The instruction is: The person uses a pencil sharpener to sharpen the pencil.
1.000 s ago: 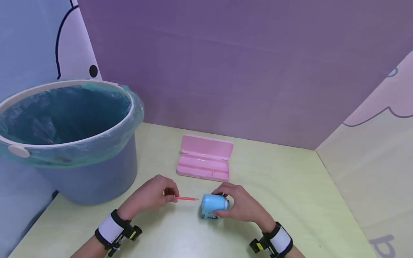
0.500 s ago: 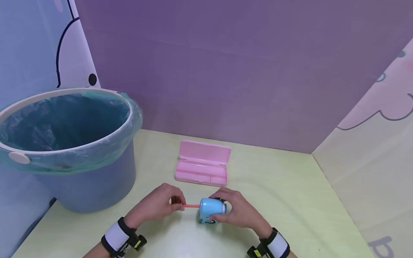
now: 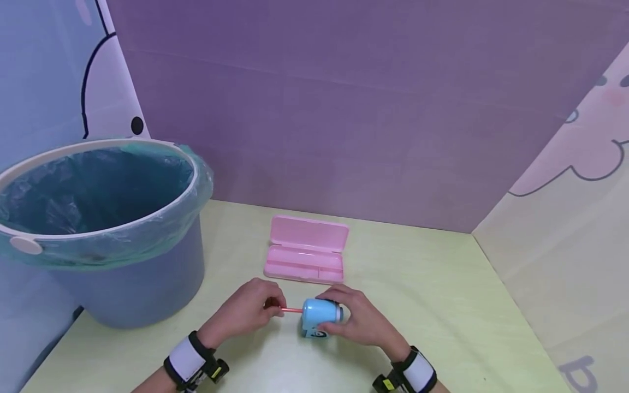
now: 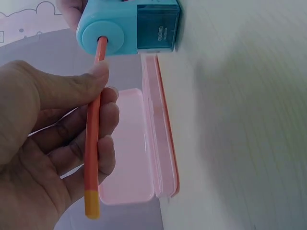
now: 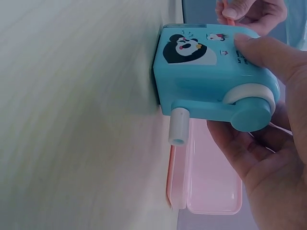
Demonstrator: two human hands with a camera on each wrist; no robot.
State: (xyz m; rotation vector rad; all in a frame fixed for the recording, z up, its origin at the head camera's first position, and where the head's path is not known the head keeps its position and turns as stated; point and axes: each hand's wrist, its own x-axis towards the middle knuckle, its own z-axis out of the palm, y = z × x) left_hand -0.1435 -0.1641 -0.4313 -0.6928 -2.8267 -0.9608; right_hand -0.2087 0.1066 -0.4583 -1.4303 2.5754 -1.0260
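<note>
An orange pencil (image 4: 92,143) with a yellow end is pinched between the thumb and fingers of my left hand (image 3: 253,310). Its tip sits inside the round hole of a light blue pencil sharpener (image 3: 318,314), so the point is hidden. My right hand (image 3: 361,319) grips the sharpener's body from the right, thumb on the near side with the panda picture. In the right wrist view the sharpener's white crank handle (image 5: 179,125) shows, with no finger on it. A dark clear shavings drawer (image 4: 157,28) appears at the sharpener's base in the left wrist view.
Behind the hands lies an open pink pencil case (image 3: 306,256), its lid tilted back. A large blue bin (image 3: 142,284) with a green liner bag stands at the left. A purple wall (image 3: 314,109) closes off the back of the pale table (image 3: 417,273).
My left hand has moved right and put the pencil's tip into the sharpener's hole; a second ago the tip was just outside it. My right hand has kept its grip on the sharpener.
</note>
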